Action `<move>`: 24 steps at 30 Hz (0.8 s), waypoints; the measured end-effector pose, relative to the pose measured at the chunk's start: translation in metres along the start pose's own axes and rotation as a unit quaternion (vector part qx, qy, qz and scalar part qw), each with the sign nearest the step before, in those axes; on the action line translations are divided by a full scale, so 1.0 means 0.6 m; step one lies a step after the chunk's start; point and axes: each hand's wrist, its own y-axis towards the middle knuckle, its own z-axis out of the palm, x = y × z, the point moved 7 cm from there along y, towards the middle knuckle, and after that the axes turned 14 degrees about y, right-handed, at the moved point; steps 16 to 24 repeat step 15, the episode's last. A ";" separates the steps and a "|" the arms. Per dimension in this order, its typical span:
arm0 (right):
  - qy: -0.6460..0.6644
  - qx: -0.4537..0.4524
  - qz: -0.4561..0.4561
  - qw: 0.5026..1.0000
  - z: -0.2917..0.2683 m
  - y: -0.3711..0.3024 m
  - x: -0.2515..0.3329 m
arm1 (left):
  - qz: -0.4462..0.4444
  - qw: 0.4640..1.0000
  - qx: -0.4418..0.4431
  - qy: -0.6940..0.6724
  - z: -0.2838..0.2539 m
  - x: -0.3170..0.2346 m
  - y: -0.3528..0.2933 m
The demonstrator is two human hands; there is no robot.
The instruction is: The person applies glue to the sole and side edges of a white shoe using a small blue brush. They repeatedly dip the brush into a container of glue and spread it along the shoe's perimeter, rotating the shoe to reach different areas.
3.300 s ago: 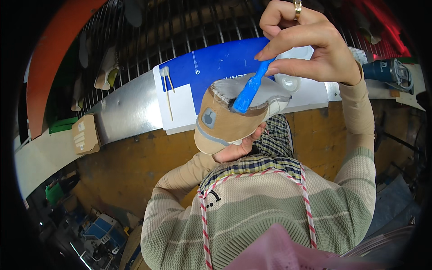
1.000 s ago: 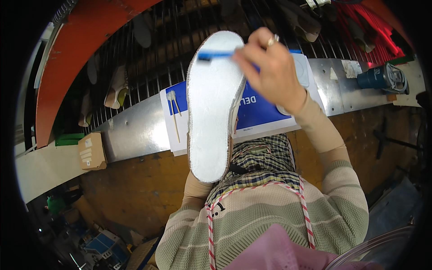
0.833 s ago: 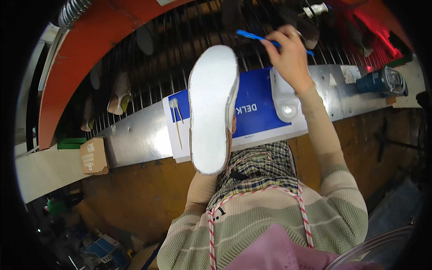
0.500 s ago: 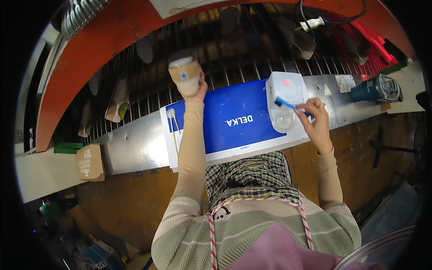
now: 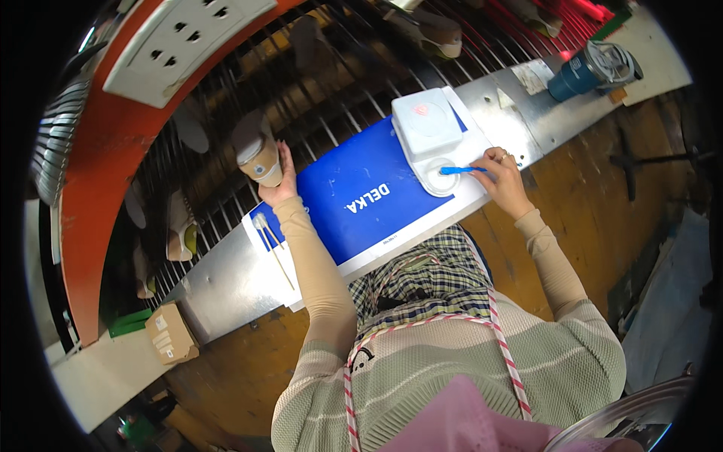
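Note:
My left hand (image 5: 281, 183) is stretched out to the wire rack (image 5: 354, 113) and grips a tan shoe (image 5: 257, 157) standing upright on its bars. My right hand (image 5: 498, 172) holds a blue brush (image 5: 459, 170), whose tip rests in a round white dish (image 5: 438, 177). The dish is joined to a white box (image 5: 426, 122) at the right end of a blue mat (image 5: 361, 200) on the metal bench (image 5: 226, 282).
Several other shoes (image 5: 179, 226) ride on the rack behind an orange frame (image 5: 105, 158) with a white socket strip (image 5: 181, 38). Thin sticks (image 5: 273, 245) lie left of the mat. A blue cup-like tool (image 5: 591, 69) stands far right, a cardboard box (image 5: 172, 333) lower left.
The shoe was held up close, sole facing me, with the brush on it. My left hand has carried it out to the rack, and my right hand has lowered the brush to the dish.

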 end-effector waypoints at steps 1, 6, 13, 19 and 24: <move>-0.020 0.004 -0.018 1.000 0.000 0.007 0.001 | -0.034 0.996 0.048 -0.073 0.015 -0.001 0.018; -0.044 -0.032 -0.083 0.995 -0.025 0.008 0.046 | 0.040 0.998 0.002 -0.057 0.046 -0.033 0.141; 0.074 -0.142 -0.071 0.985 -0.106 0.036 0.173 | 0.003 0.998 -0.024 -0.063 -0.019 -0.021 0.169; 0.077 -0.161 -0.146 0.973 -0.145 0.063 0.248 | -0.045 0.991 -0.047 -0.121 -0.036 -0.016 0.159; 0.077 -0.161 -0.146 0.973 -0.145 0.063 0.248 | -0.045 0.991 -0.047 -0.121 -0.036 -0.016 0.159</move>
